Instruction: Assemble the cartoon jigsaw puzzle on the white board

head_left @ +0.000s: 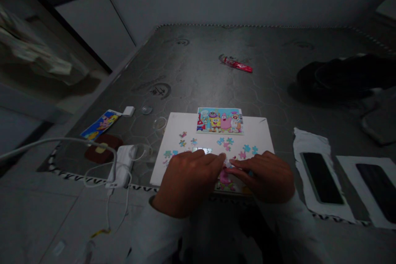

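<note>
My left hand and my right hand rest on a white puzzle board, their fingertips meeting on a small pale jigsaw piece. Several loose blue and pink jigsaw pieces lie just beyond my fingers. Under my hands, a partly visible group of joined pieces shows a pink cartoon figure. A printed cartoon picture card lies at the board's far edge. My hands hide part of the board.
The board sits on a grey patterned mattress. Two dark phones lie on white paper to the right. Left of the board are a white charger with cables and a cartoon packet. A red tube lies farther back.
</note>
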`<state>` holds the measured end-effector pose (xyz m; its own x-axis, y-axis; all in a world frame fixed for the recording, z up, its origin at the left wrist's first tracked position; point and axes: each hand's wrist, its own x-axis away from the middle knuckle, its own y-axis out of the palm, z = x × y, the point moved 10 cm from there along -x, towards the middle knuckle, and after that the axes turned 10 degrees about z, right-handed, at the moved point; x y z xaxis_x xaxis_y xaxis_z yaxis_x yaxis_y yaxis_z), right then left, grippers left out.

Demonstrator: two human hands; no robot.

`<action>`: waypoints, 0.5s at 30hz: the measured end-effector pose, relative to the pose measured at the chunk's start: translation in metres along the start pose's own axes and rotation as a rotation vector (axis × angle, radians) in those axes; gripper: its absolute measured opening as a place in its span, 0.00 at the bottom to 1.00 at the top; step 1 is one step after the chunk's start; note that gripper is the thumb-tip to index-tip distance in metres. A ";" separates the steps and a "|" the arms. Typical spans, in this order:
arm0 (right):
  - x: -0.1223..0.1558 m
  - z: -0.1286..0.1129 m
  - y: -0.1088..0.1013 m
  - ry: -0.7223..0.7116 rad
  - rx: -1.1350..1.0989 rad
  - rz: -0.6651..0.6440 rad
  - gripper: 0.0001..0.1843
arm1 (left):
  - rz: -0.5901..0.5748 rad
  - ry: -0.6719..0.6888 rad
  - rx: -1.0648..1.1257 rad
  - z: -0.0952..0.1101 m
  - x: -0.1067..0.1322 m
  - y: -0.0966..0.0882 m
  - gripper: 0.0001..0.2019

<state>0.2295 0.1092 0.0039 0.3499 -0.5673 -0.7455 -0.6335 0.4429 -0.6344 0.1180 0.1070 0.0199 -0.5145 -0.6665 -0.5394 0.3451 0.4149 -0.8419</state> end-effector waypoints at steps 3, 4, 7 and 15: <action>0.000 0.000 0.001 -0.003 0.003 -0.011 0.13 | -0.004 0.002 0.008 0.000 -0.001 0.000 0.10; 0.000 -0.001 0.001 -0.003 0.003 -0.013 0.14 | -0.004 0.003 0.006 -0.001 -0.001 0.000 0.10; -0.002 -0.001 0.000 -0.005 0.002 -0.011 0.14 | 0.004 0.006 -0.003 -0.002 -0.001 -0.002 0.13; -0.003 -0.002 -0.002 -0.009 -0.005 -0.002 0.13 | -0.014 0.011 0.013 0.000 -0.001 0.002 0.13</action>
<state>0.2282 0.1087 0.0081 0.3576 -0.5620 -0.7458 -0.6364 0.4378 -0.6351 0.1186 0.1082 0.0189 -0.5276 -0.6655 -0.5280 0.3482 0.3975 -0.8490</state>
